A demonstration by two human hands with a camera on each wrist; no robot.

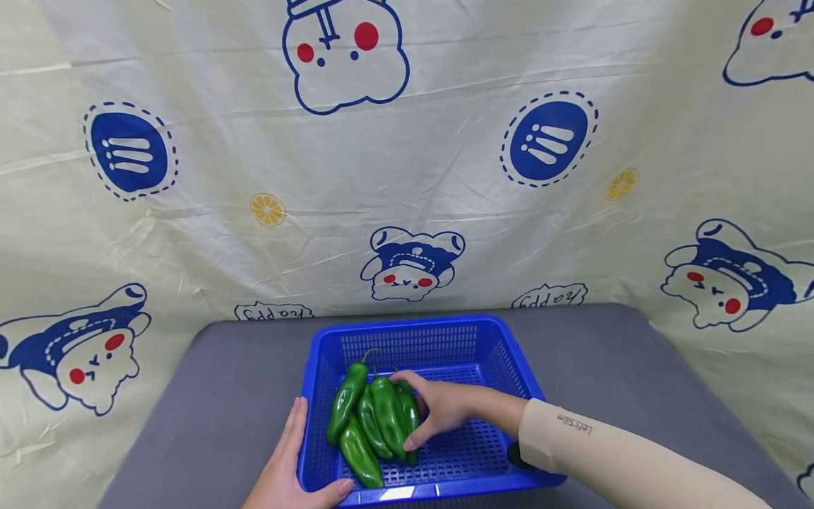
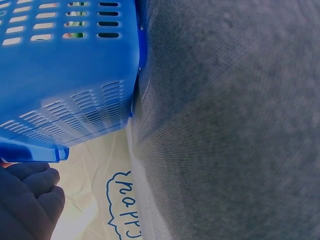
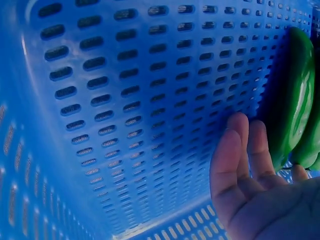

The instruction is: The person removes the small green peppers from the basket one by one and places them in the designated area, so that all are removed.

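Several glossy green peppers (image 1: pixel 346 403) lie together in the left part of a blue plastic basket (image 1: pixel 496 326). My right hand (image 1: pixel 439 408) reaches into the basket and holds the green pepper (image 1: pixel 386 406) near the right of the bunch, thumb at its lower end and forefinger by its top. In the right wrist view, fingers (image 3: pixel 230 155) of that hand stand beside a green pepper (image 3: pixel 295 95). At the basket's front left corner is my left hand (image 1: pixel 286 463), its fingers straight along the outer wall and its thumb laid over the front rim.
The basket stands on a grey cloth-covered table (image 1: pixel 210 410). Behind it hangs a pale printed curtain (image 1: pixel 445 170) that also runs down both sides. Slotted basket walls (image 3: pixel 30 165) rise around my right hand.
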